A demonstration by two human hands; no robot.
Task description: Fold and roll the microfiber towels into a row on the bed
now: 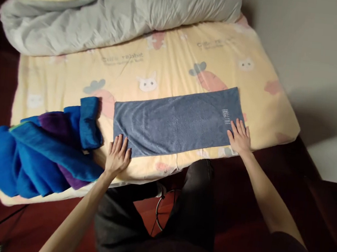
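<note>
A grey-blue towel (175,120) lies spread out lengthwise near the front edge of the bed, with pale lettering at its right end and soft wrinkles toward its left. My left hand (117,156) rests flat on the towel's near left corner, fingers extended. On the near right end, my right hand (239,137) presses down with its fingers spread, just below the lettering. Neither hand grips the cloth. Left of my left hand sits a crumpled heap of blue and purple fabric (48,149).
A yellow sheet (174,66) printed with carrots and rabbits covers the bed. A grey quilt (132,16) is bunched along the far side. The wall (323,58) stands at the right. Below the bed's front edge are my legs (196,201) and a reddish floor.
</note>
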